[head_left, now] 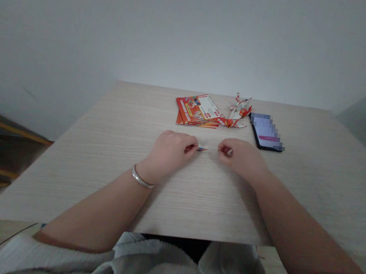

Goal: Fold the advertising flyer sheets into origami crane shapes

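Observation:
Both of my hands are close together over the middle of the table, a short gap between them. My left hand [175, 148], with a silver bangle at its wrist, is closed in a pinch on a small folded printed paper [202, 149]. Only a narrow red and blue tip of it sticks out past the fingertips. From there a thin pale edge crosses the gap to my right hand [242, 156], whose fingers are also pinched closed; a whitish bit shows at its curled fingers. Most of the paper is hidden inside the hands.
Beyond my hands lies a fanned stack of red and white printed leaflets [196, 110]. A crumpled-looking folded paper figure [239, 111] touches its right side. A phone [267, 133] with a lit screen lies farther right. The pale wood-grain table [107, 144] meets a wall behind.

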The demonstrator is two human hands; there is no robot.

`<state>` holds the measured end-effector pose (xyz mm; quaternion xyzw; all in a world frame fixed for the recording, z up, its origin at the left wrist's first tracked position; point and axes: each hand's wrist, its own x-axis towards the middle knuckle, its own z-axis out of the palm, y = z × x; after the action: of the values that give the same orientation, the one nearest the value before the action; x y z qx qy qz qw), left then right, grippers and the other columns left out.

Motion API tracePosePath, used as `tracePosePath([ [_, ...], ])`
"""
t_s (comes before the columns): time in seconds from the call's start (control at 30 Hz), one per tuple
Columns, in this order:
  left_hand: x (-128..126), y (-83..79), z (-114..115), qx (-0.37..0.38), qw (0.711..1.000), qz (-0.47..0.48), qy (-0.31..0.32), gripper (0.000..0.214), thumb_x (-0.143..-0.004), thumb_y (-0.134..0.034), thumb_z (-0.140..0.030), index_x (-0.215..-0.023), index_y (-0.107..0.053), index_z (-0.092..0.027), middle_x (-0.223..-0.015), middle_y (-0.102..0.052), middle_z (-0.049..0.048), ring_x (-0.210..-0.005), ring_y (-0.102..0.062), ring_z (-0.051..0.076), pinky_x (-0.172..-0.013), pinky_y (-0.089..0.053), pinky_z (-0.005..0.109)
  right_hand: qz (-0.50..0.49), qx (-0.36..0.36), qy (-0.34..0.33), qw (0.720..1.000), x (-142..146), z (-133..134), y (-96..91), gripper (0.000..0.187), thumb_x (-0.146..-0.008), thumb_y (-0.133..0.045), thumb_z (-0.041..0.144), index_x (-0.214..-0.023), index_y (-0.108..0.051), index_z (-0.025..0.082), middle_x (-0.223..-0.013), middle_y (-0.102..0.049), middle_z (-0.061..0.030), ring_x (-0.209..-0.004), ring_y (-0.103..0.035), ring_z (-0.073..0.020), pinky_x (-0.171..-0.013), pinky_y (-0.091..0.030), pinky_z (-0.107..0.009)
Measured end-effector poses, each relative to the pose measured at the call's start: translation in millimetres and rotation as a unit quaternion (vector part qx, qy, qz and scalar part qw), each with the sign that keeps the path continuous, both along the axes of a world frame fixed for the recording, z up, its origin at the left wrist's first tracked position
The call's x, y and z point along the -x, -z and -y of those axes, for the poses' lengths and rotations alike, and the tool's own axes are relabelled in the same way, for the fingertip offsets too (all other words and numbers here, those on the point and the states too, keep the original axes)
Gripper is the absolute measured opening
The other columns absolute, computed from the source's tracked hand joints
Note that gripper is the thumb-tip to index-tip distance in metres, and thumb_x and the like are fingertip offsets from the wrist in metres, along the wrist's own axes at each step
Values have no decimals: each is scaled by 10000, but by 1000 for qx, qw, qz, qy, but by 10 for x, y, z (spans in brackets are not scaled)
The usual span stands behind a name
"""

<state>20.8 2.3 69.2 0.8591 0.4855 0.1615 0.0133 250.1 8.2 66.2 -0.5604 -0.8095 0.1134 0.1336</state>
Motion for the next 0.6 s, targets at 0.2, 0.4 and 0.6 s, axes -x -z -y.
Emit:
tracePosePath([
  [0.2,-30,-1,3,14,1000,4,-7,232,-963,-560,-298,-844,-734,-202,-760,-736,29,-656,-620,173,-630,-346,306,1,5,16,1000,-58,6,-17,74,-809,-637,209,-850,-693,235,-879,-757,-13,-781,-667,-187,-648,-404,-298],
  [0.4,28,54,-20,11,999,34,-27,235,-963,-549,-310,-872,-739,-207,-799,-743,31,-681,-620,174,-624,-355,300,-5,-13,52,999,-147,-11,24,48,-803,-643,193,-828,-671,222,-874,-757,-34,-790,-683,-202,-639,-432,-306],
  [0.6,35,102,-48,19,996,87,-7,216,-954,-542,-305,-925,-729,-201,-861,-740,31,-756,-637,177,-673,-417,294,-166,-61,-32,984,-122,-62,177,129,-865,-628,256,-972,-688,216,-997,-731,-62,-903,-683,-194,-742,-542,-312],
])
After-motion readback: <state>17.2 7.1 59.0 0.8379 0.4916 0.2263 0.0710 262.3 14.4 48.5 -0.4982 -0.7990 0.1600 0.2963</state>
